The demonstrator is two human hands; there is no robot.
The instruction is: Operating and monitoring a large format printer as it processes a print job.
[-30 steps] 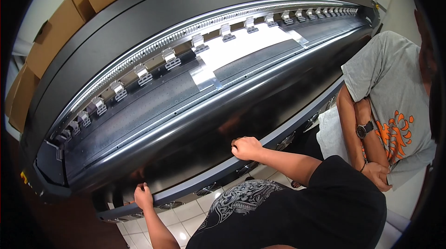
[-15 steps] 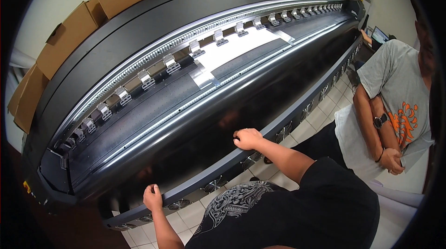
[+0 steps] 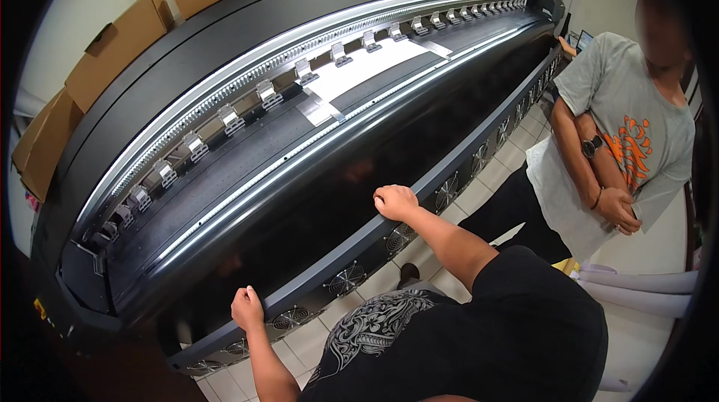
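A long black wide-format printer (image 3: 314,177) fills the view, running from lower left to upper right. My left hand (image 3: 246,308) is curled over its grey front rail (image 3: 449,166) near the left end. My right hand (image 3: 395,201) grips the same rail near the middle. A white sheet (image 3: 367,68) lies on the printer bed under a row of silver clamp rollers (image 3: 264,91). Round fan grilles (image 3: 344,280) line the underside of the rail.
A person in a grey shirt (image 3: 622,140) stands at the right with hands clasped and a wristwatch. Cardboard boxes (image 3: 112,42) sit behind the printer on the left. White paper rolls (image 3: 644,289) lie at lower right. The floor is pale tile (image 3: 464,203).
The view has tilted and drawn closer to the printer. Both hands stay on the front rail. The person at the right now appears more fully in view.
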